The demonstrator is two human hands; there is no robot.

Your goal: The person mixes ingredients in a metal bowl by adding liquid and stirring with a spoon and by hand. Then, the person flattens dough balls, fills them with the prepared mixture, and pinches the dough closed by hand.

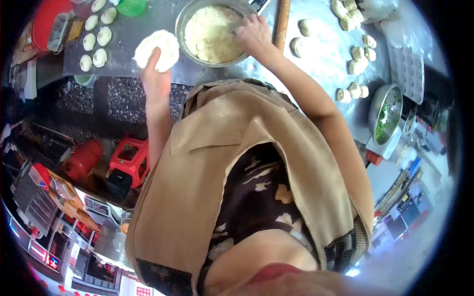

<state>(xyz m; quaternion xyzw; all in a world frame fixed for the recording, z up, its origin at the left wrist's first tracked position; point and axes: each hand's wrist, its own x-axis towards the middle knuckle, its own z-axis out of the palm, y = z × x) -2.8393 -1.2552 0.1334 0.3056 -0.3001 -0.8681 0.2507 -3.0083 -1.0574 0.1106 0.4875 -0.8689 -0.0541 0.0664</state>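
My left hand (157, 79) holds a flat, round dough wrapper (167, 48), with the thumb lying on top of it and the other fingers hidden beneath. Just to its right stands a metal bowl (185, 55) of pale yellow, crumbly filling (211, 33). My right hand (255, 38) is curled closed over the bowl's right rim, its fingers toward the filling. What those fingers grip, if anything, is too hidden to name. A wooden rolling pin (282, 23) lies right of that hand.
Filled dough rounds (100, 57) sit in rows at the left of the metal table (326, 64). Several dough pieces (358, 66) lie at the right, near a metal bowl with chopped greens (381, 123). A red stool (131, 160) stands below the table.
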